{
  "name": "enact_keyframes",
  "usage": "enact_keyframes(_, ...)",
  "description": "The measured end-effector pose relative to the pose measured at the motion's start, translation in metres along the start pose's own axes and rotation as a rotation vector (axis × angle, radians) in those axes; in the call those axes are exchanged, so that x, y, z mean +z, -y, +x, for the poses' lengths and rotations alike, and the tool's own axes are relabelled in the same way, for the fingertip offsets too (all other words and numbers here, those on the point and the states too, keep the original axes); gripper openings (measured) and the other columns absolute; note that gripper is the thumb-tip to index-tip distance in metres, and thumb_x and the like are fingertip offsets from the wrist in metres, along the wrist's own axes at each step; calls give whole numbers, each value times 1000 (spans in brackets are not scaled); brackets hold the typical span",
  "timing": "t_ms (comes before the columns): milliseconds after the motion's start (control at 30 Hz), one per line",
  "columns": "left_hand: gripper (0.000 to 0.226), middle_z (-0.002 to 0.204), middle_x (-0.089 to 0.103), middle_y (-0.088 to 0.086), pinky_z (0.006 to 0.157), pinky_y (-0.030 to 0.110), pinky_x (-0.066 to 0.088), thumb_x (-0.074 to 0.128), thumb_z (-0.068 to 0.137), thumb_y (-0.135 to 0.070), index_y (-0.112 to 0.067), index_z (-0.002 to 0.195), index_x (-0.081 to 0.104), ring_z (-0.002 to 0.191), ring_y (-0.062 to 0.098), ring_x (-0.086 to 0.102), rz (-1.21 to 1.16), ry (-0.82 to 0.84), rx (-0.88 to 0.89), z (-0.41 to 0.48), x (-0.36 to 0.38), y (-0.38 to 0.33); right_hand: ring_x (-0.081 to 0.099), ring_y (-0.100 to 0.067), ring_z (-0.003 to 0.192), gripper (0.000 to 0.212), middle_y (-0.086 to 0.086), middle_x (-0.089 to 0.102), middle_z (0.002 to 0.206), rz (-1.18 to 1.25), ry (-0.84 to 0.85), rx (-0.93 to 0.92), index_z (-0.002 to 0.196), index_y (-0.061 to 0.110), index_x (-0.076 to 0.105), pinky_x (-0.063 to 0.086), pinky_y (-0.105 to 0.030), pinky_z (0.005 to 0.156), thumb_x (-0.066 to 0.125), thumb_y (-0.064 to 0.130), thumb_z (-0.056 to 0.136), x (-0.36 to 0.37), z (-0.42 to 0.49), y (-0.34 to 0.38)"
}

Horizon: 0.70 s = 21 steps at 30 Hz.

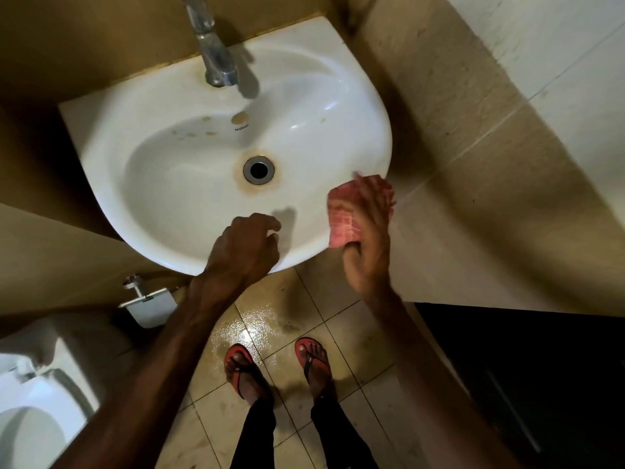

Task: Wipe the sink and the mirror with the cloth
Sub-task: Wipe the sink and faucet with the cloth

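Note:
A white wall-hung sink (189, 106) fills the upper middle of the head view, with brown stains around its drain (258, 169) and near the tap (211, 45). My right hand (370, 238) presses a pink checked cloth (343, 218) against the sink's front right rim; the hand is blurred. My left hand (247, 247) rests on the front rim with curled fingers and holds nothing. No mirror is in view.
A toilet (30, 394) stands at the lower left, with a wall-mounted paper holder (148, 301) under the sink's left side. Tiled walls close in on the right. The floor tiles (270, 319) below the sink are wet, and my feet in red sandals stand there.

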<state>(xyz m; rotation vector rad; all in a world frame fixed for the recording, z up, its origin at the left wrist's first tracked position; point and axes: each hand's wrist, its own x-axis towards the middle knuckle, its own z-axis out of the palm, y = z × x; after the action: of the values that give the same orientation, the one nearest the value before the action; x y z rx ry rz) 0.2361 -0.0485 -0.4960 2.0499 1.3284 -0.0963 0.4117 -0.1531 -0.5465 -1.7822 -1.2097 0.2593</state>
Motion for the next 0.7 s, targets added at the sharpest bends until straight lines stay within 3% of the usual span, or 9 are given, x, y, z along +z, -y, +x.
enact_keyframes(100, 31, 131, 66, 7, 102, 42, 51, 49, 100, -25, -24, 126, 66, 119, 32, 63, 51, 74, 22, 1, 7, -10, 9, -39, 162, 74, -24, 18, 170, 336, -108, 267, 141, -12, 52, 24, -69, 124, 42, -31, 70, 11, -8, 28)
enact_keyframes(167, 33, 126, 69, 7, 97, 40, 53, 44, 101, -24, -27, 123, 68, 113, 34, 65, 90, 77, 26, 2, 9, -15, 6, -26, 163, 76, -14, 6, 174, 442, -144, 362, 150, -3, 44, 28, -47, 130, 43, -20, 76, 18, -18, 46)
enact_keyframes(233, 33, 125, 70, 6, 95, 38, 54, 45, 99, -24, -28, 121, 69, 112, 34, 66, 95, 63, 21, 3, 10, -16, 5, -10, 163, 73, 4, -7, 176, 471, -135, 444, 160, 15, 36, 27, -22, 125, 45, 2, 89, 22, -31, 60)
enact_keyframes(267, 32, 123, 71, 6, 93, 38, 55, 46, 98, -24, -28, 119, 70, 110, 34, 67, 90, 61, 22, 3, 9, -16, 5, -5, 162, 69, 13, -12, 175, 480, -111, 472, 163, 23, 30, 26, -21, 124, 44, 12, 96, 26, -38, 67)
enact_keyframes(333, 30, 116, 73, 7, 88, 37, 56, 49, 96, -24, -26, 113, 73, 105, 35, 69, 71, 75, 32, 5, 8, -14, 6, 6, 158, 64, 36, -12, 167, 432, -73, 501, 165, 32, 19, 25, -38, 130, 43, 36, 107, 34, -49, 77)
enact_keyframes(400, 25, 109, 75, 9, 82, 36, 54, 50, 95, -23, -21, 103, 73, 100, 36, 69, 61, 93, 46, 6, 7, -14, 3, 9, 156, 70, 49, -12, 159, 310, -82, 499, 167, 27, 14, 24, -54, 130, 43, 50, 107, 40, -48, 82)
enact_keyframes(533, 24, 104, 77, 7, 81, 35, 54, 51, 95, -25, -17, 100, 73, 98, 33, 71, 11, 106, 124, 9, 3, -17, 5, -13, 162, 66, 2, -20, 173, 128, -133, 475, 165, 18, 20, 40, -48, 123, 53, 23, 108, 50, -35, 73)
enact_keyframes(633, 33, 106, 78, 6, 86, 37, 56, 48, 92, -30, -15, 101, 76, 102, 30, 71, -20, 140, 191, 14, 5, -17, 4, 0, 158, 68, -2, -20, 173, 68, -140, 422, 166, 19, 19, 35, -27, 124, 53, 22, 107, 47, -25, 59)
enact_keyframes(700, 31, 123, 74, 4, 98, 39, 54, 53, 97, -22, -16, 118, 75, 116, 27, 68, -11, 141, 194, 19, 8, -15, 4, -1, 157, 69, -4, -18, 174, 59, -137, 430, 166, 21, 20, 34, -27, 123, 55, 18, 106, 41, -16, 49)
